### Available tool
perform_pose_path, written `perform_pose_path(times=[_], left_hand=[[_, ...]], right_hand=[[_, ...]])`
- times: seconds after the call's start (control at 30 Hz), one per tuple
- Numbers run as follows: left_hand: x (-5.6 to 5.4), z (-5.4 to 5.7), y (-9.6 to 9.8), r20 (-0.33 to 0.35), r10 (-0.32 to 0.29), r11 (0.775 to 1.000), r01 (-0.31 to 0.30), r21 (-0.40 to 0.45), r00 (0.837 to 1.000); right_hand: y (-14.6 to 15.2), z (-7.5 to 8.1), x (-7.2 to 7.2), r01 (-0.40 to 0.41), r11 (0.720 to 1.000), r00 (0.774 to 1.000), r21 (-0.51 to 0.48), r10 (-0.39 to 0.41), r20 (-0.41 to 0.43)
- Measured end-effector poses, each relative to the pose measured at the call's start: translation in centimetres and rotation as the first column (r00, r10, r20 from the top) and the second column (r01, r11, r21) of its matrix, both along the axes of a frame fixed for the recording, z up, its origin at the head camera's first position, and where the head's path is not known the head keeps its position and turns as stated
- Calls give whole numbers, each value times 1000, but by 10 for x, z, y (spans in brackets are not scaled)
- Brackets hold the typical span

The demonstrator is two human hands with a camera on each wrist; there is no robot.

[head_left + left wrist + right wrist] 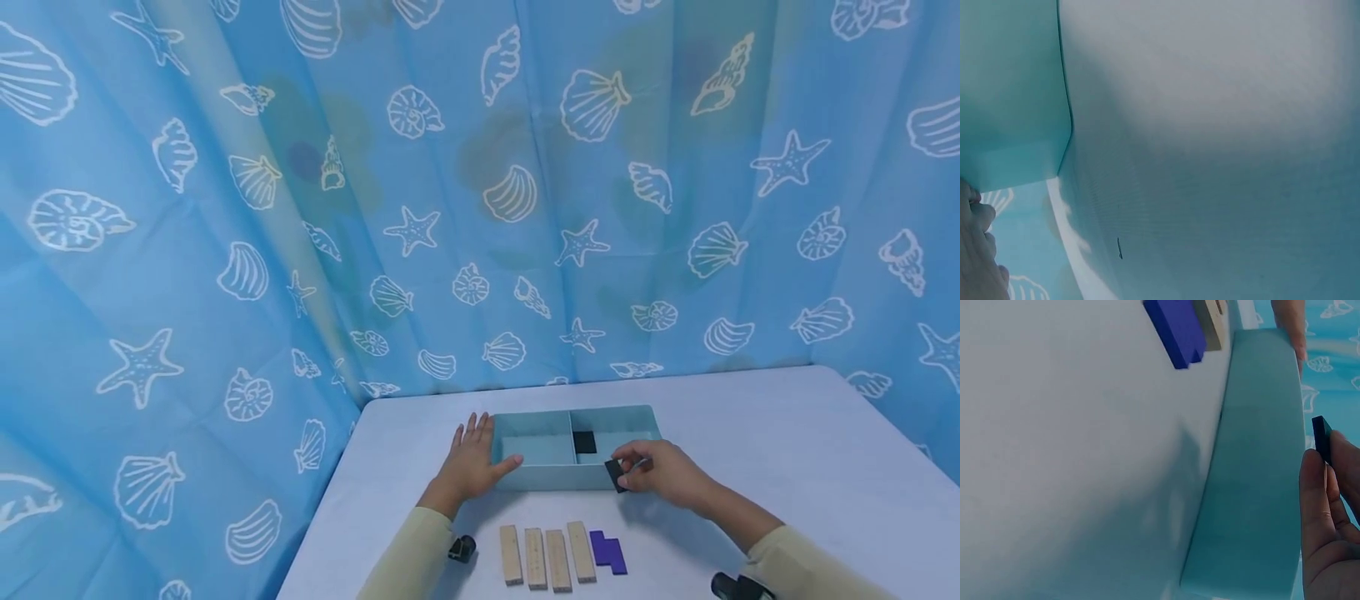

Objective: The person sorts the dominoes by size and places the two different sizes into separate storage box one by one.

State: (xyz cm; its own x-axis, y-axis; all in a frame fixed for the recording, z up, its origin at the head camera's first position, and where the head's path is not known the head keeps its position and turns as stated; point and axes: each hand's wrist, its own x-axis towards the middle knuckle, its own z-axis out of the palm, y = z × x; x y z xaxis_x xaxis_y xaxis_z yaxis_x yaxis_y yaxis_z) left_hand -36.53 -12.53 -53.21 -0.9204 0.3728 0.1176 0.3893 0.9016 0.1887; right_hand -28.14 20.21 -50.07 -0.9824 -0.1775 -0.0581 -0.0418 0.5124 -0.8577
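A teal tray (551, 478) with a divider stands on the table, split into a left and a right compartment. My left hand (472, 462) rests at its left end, fingers extended and thumb over the front rim; part of this hand (979, 250) shows at the lower left of the left wrist view. Between thumb and fingers, my right hand (667, 473) pinches a flat black piece (614, 475) at the tray's front right rim. The right wrist view shows this black piece (1321, 439) edge-on. Another black piece (584, 442) lies in the right compartment, against the divider.
Several pale wooden blocks (557, 560) lie side by side in front of the tray. Right of them is a purple stepped piece (609, 552). A blue curtain (465, 250) with shell prints hangs behind and left of the white table (772, 475).
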Motion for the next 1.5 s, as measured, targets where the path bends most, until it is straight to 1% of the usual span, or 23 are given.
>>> perform_pose_path(times=[0.1,0.27,0.4,0.5,0.67,0.87,1.0,1.23,1.33,1.5], left_hand=[[0,1,2,-2,0,1000,0,-8,1000],[2,4,3,-5,3,1000,-3,-30,1000],[2,5,3,-17,4,999,-5,-50,1000],[2,7,3,-13,4,999,-5,-50,1000],[3,4,2,-5,10,998,-11,-54,1000],[2,3,1,-9,15,999,-15,-42,1000],[2,4,3,-1,11,1000,-11,-26,1000],[-1,4,3,-10,15,1000,-16,-25,1000],[-1,4,3,-8,12,1000,-12,-25,1000],[0,3,2,6,7,1000,-7,-11,1000]], right_hand=[[3,1,-2,-11,1000,1000,-21,10,-22],[3,4,-7,-3,999,999,-45,2,-36],[1,5,-11,10,1000,998,-27,-12,-65],[1,5,-15,20,1000,996,-11,-21,-81],[2,4,-26,32,999,994,1,-32,-103],[1,5,-37,28,999,993,-18,-30,-112],[2,5,-42,55,998,991,15,-53,-125],[0,3,-53,110,986,982,122,-89,-168],[-2,1,-58,149,974,979,169,-120,-167],[-8,0,-64,172,962,980,213,-144,-140]])
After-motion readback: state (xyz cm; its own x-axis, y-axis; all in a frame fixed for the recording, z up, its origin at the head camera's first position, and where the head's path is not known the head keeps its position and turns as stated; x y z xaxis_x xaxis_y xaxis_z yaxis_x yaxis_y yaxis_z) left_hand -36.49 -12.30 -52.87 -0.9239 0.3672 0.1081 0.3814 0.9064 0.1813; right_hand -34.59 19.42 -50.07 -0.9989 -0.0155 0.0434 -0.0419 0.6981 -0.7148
